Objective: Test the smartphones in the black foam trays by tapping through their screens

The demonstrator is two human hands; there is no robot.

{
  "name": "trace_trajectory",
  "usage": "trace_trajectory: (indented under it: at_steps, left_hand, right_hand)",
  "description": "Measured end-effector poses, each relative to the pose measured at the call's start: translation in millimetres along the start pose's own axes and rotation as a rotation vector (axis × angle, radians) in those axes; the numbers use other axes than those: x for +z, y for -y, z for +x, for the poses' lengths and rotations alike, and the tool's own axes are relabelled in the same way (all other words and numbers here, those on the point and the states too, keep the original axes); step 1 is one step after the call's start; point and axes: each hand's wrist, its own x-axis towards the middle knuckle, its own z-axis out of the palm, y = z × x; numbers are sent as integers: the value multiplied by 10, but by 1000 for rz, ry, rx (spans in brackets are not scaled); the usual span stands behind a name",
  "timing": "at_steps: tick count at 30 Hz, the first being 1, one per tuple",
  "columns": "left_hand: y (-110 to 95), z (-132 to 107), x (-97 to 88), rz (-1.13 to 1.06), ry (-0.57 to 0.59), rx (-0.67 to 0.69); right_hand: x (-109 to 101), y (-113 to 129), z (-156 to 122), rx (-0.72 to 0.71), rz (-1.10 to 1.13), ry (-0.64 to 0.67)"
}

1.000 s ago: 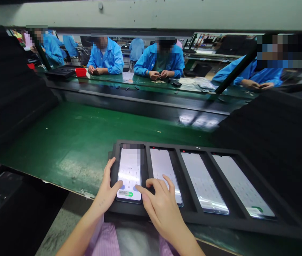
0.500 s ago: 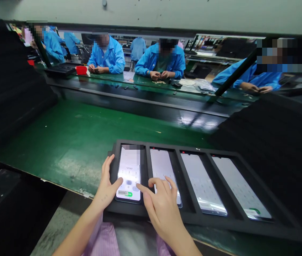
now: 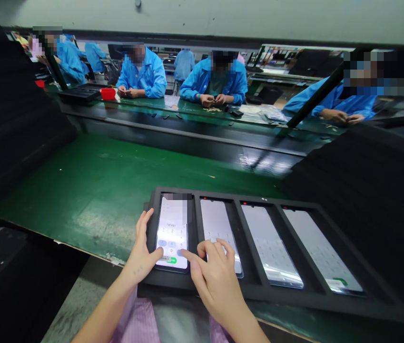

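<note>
A smartphone [image 3: 172,238] lies face up in the leftmost slot of a black foam tray [image 3: 259,247], its lit screen showing a dial pad and a typed code. My left hand [image 3: 141,252] rests against the tray's left edge, fingers spread, with the thumb on the lower left of the keypad. With the index finger stretched out, my right hand [image 3: 216,276] touches the keypad's lower right; its other fingers are loosely bent and hold nothing. They partly cover a second smartphone [image 3: 214,216] in the neighbouring slot, also lit with a dial pad.
Two more lit phones, a third phone [image 3: 271,245] and a right-hand phone [image 3: 323,250], lie in the tray. The tray sits on a green bench [image 3: 91,190] between black side panels. Across a dark conveyor [image 3: 187,128], people in blue coats work by a red bin [image 3: 108,93].
My left thumb has moved down the keypad, and my right index fingertip has shifted slightly down and left. The typed code and the highlighted keys on the screen differ.
</note>
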Motion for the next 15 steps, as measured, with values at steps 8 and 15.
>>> trace_trajectory:
  at_steps: [8, 15]
  left_hand:
    - [-1, 6, 17, 20, -7, -6]
    - [-48, -20, 17, 91, -63, -8]
  right_hand:
    - [1, -1, 6, 19, -12, 21]
    - [-123, -363, -107, -32, -150, 10]
